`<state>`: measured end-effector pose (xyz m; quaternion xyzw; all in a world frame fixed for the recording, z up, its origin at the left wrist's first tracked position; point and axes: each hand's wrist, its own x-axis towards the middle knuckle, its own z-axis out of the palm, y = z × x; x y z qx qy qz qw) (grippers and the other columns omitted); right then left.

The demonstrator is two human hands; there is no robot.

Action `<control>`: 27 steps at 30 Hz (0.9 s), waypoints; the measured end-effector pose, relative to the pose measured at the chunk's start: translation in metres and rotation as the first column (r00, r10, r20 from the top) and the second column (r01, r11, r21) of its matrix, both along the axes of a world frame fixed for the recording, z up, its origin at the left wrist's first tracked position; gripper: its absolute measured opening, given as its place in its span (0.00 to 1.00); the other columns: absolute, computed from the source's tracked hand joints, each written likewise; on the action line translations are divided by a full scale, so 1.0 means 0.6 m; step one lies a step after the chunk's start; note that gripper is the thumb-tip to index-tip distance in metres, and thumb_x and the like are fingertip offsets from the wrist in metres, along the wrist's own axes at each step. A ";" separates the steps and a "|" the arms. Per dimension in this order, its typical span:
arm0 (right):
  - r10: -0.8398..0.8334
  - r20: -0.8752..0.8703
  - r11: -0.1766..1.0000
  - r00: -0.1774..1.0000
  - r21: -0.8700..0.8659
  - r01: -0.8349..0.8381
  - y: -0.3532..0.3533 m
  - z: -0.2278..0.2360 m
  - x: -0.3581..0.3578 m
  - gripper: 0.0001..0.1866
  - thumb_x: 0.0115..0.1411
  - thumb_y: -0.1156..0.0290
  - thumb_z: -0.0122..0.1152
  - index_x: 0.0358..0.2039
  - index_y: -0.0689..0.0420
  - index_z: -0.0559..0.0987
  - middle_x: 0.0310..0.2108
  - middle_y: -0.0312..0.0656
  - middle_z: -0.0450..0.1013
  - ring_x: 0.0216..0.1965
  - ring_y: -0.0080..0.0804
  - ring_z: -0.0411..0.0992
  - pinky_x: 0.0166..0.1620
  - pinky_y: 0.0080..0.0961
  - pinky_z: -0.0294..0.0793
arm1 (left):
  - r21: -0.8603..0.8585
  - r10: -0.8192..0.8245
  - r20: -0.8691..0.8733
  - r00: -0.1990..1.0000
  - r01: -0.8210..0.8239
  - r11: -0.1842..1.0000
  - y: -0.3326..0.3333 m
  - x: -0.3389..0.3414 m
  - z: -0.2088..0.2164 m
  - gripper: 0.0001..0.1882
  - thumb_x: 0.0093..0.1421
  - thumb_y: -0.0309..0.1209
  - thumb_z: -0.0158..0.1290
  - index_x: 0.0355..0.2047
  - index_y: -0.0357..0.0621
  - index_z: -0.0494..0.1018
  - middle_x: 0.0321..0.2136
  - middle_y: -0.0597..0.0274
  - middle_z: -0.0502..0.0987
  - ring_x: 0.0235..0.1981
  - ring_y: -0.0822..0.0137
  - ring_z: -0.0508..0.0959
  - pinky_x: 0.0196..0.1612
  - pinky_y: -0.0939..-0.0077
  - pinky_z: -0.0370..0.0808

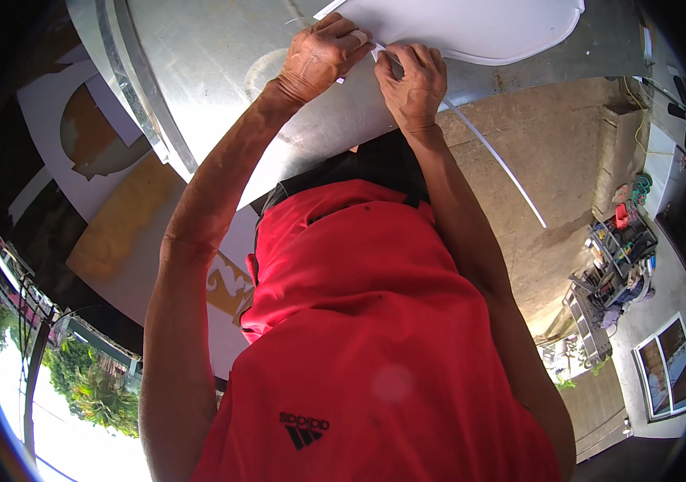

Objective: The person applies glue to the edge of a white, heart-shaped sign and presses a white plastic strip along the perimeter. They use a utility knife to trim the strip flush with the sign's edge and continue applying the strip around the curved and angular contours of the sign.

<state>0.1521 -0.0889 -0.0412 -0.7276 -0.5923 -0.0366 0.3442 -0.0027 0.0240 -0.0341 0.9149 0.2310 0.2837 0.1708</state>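
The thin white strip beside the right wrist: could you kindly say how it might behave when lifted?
The white strip is likely light, being so narrow. It probably bends yet keeps some spring, since it curves gently without visible kinks.

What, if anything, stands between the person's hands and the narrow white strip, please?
Nothing visible does: the left hand and right hand both seem to grip the narrow white strip, beside the white panel; one end trails past the right hand, seen against the floor.
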 end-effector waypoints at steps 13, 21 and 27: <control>-0.032 0.066 0.997 0.997 0.069 0.027 0.012 -0.015 -0.002 0.09 0.49 0.69 0.72 0.25 0.48 0.77 0.26 0.31 0.71 0.30 0.35 0.72 0.33 0.37 0.68 | 0.034 -0.079 0.041 0.996 0.078 0.996 0.010 0.002 0.006 0.08 0.56 0.32 0.66 0.33 0.44 0.81 0.32 0.63 0.79 0.36 0.61 0.80 0.39 0.68 0.81; -0.055 0.070 0.998 0.996 0.022 0.054 0.009 -0.002 -0.010 0.08 0.50 0.71 0.71 0.25 0.50 0.78 0.26 0.31 0.73 0.30 0.36 0.73 0.36 0.36 0.72 | 0.060 -0.155 0.062 0.986 0.152 0.987 0.021 0.007 0.020 0.07 0.54 0.27 0.65 0.31 0.38 0.78 0.30 0.57 0.79 0.33 0.55 0.81 0.39 0.62 0.81; -0.028 0.044 0.998 0.999 0.058 0.025 0.015 0.009 -0.012 0.07 0.49 0.74 0.69 0.24 0.52 0.77 0.26 0.35 0.72 0.30 0.39 0.73 0.35 0.37 0.73 | 0.146 -0.193 0.039 0.981 0.185 0.972 0.021 0.010 0.014 0.07 0.54 0.28 0.64 0.30 0.38 0.80 0.31 0.59 0.80 0.35 0.56 0.81 0.41 0.61 0.81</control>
